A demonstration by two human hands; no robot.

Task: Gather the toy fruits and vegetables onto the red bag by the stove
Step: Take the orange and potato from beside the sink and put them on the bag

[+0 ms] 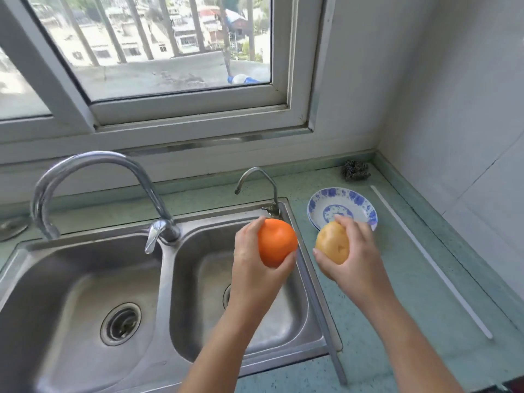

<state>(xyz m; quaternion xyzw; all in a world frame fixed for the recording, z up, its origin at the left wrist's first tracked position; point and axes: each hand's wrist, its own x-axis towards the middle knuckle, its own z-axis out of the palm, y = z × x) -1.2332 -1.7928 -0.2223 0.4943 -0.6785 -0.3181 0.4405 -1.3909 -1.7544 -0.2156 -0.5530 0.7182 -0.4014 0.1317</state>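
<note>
Over the right basin of the sink (167, 279), we hold an orange toy fruit (276, 241) in our left hand (252, 259). Just beside it, above the green counter (397, 307) and in front of a blue-patterned plate (343, 199), our right hand (354, 251) holds a toy potato (333, 245). Both toys are lifted off every surface and sit a little apart, not touching. Neither the red bag nor the stove shows in this view, so we judge the step in hand to be the carry: two pieces picked up, neither delivered yet.

To do it well, we should turn toward the stove with both toys held level. We should steer them clear of the small tap (261, 177) and the plate's rim, and find the bag with our eyes before lowering anything. The toys are rounded and will likely roll, so we would set each one down on the bag rather than drop it, letting go one at a time.

The left hand is about half closed, cupping the fruit from the left, with digits curled over its top and round its underside. The right hand is closed about as far, its fingers wrapped over the potato's top and right side and one fingertip showing at its lower left. Neither hand touches anything else.
</note>
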